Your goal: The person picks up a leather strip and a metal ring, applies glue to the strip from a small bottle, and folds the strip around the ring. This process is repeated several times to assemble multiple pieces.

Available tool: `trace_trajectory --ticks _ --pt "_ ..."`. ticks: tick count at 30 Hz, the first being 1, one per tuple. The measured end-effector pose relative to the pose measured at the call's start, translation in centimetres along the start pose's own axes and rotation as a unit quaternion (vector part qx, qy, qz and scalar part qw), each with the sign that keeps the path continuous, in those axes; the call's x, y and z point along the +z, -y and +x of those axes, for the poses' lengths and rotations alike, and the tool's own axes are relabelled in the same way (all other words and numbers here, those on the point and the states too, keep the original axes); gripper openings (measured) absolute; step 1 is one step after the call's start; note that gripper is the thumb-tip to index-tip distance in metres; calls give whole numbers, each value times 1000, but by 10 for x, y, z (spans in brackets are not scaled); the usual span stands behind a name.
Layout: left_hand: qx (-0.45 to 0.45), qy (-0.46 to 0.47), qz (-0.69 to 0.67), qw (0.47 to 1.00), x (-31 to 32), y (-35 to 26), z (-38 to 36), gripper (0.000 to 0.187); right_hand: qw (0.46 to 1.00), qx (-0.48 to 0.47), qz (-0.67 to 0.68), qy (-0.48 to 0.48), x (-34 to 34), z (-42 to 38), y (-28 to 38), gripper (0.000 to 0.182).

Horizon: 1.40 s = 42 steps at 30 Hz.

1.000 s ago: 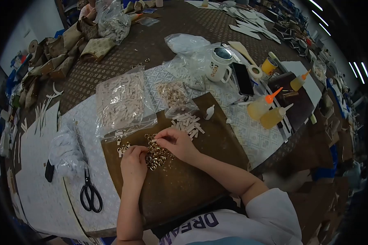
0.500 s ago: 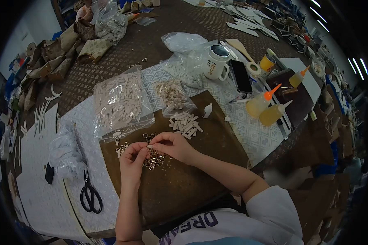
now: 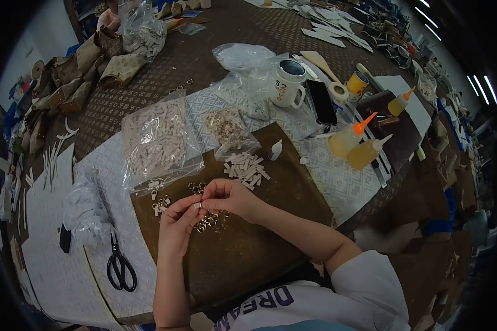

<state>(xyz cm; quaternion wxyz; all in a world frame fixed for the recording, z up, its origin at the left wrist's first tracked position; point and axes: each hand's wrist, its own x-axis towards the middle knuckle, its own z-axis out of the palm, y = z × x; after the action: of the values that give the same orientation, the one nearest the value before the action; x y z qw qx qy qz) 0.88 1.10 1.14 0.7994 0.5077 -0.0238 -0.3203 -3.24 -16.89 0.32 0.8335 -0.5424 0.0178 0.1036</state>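
My left hand (image 3: 176, 225) and my right hand (image 3: 233, 201) meet above a brown work mat (image 3: 243, 243), fingertips pinched together. Between them is a small pale strip (image 3: 197, 205), apparently folded; whether a ring sits in it is too small to tell. Just under my fingers lies a pile of gold-coloured metal rings (image 3: 209, 220). To the left are rings with pale tabs (image 3: 160, 205) fitted on them. Beyond my right hand is a heap of loose pale strips (image 3: 247, 169).
Clear bags of pale strips (image 3: 156, 135) and small metal parts (image 3: 226, 126) lie ahead. Black-handled scissors (image 3: 121, 269) are at left. A white mug (image 3: 287, 88), a phone (image 3: 321, 102) and squeeze bottles of yellow liquid (image 3: 345, 140) stand ahead right. Another person (image 3: 108, 20) is at far left.
My hands have turned slightly, so the small pale strip between my fingertips shows more plainly. The whole view has shifted a little; the objects on the table stay in place.
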Motion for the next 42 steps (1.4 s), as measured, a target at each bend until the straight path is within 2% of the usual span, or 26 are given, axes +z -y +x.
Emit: trace_trajectory --ticks 3,9,12,15,21,27,30,34,37,42 --pt "9 -5 7 1000 1 1 0 19 998 -32 -52 2 -2 2 -4 11" --pt "74 -63 126 987 0 7 3 18 994 -55 -97 -9 1 1 -5 13" --pt "81 -71 183 977 3 3 1 17 984 -53 -171 -22 1 0 -2 12" --pt "78 -70 162 981 5 5 1 17 970 -64 -230 -34 2 -2 -2 10" --pt "35 -43 77 995 5 4 1 18 974 -103 -190 -66 4 -1 -8 10" --pt "82 -53 135 986 4 7 2 16 971 -116 -196 -68 6 -1 -10 10" --pt "76 -65 132 986 1 7 3 16 973 -102 -194 -75 7 -1 -7 10" --pt "35 -66 39 996 -6 8 5 16 968 -127 -191 -97 5 3 -10 11" --pt "-1 -58 -58 997 -8 5 5 16 991 -63 -78 -93 3 5 -9 13" --pt "1 -40 -82 996 -11 5 6 15 994 -30 -93 -48 4 3 -3 15"
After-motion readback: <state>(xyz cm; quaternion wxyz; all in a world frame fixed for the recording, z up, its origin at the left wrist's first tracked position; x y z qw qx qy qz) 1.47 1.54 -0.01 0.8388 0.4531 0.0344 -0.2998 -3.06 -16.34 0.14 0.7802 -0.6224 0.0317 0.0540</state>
